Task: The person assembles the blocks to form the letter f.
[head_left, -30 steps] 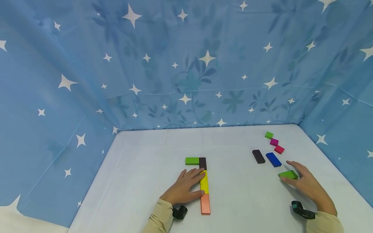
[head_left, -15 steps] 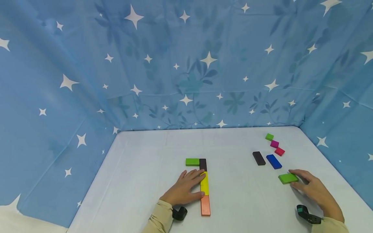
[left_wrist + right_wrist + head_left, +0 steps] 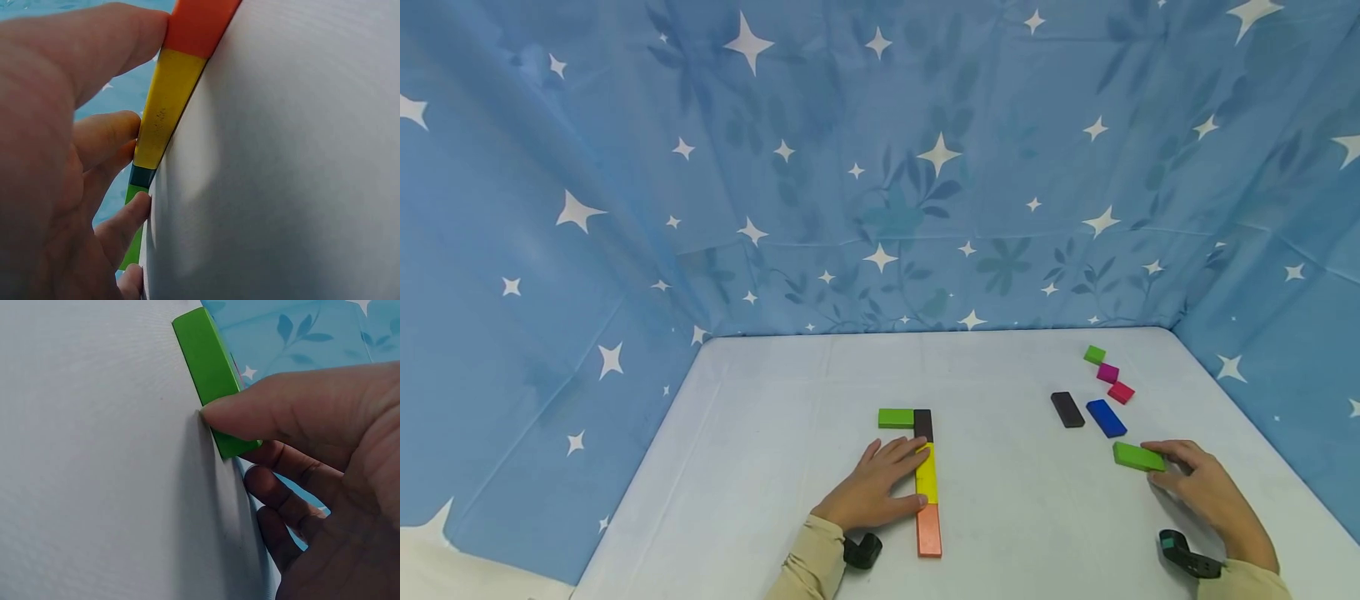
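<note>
My left hand (image 3: 867, 492) rests along the left side of a row of blocks in the head view. Its fingertips touch the yellow block (image 3: 928, 478), and the thumb meets the orange-pink block (image 3: 199, 28) near their joint, as the left wrist view shows. A black block (image 3: 922, 424) continues the row at the far end, with a green block (image 3: 895, 418) set crosswise against its left side. At the right, my right hand (image 3: 1210, 493) pinches the near end of another green block (image 3: 203, 356) between thumb and fingers. That block lies low over the table, turned slightly.
Beyond my right hand lie a black block (image 3: 1067, 410) and a blue block (image 3: 1107, 418). Farther back, small red (image 3: 1121, 392), magenta (image 3: 1107, 373) and green (image 3: 1094, 355) blocks form a diagonal. A starred blue curtain (image 3: 820, 183) surrounds the white table (image 3: 775, 417).
My right hand first drew back to the right along the green block, then gripped its right end. The block has turned, its right end swinging nearer me. My left hand stays put.
</note>
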A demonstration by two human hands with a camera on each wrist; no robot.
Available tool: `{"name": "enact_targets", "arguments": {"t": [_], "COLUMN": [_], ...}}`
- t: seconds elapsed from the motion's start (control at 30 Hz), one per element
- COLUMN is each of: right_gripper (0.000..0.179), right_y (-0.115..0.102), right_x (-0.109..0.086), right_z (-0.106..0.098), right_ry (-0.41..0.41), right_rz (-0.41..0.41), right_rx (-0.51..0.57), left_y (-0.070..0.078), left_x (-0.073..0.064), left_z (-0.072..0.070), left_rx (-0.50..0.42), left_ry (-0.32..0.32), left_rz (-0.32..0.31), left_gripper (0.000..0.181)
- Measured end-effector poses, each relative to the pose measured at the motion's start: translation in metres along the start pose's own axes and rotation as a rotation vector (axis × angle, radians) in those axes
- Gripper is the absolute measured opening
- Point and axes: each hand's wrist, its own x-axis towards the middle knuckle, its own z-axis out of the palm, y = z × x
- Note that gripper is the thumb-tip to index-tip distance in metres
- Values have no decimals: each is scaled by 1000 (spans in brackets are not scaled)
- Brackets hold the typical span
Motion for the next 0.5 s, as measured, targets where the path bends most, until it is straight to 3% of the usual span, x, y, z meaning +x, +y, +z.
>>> {"name": "enact_targets", "arguments": {"t": [0.5], "right_gripper": [57], "right_y": [0], "right_x": [-2], "right_z": [-2], "right_ry": [-18], "right_rz": [53], "right_rx": [19], "left_y": [1], "left_x": [1], "left_z": [1], "left_rx": [15], "left_ry": [10], "left_rz": [-4], "left_gripper": [71]}}
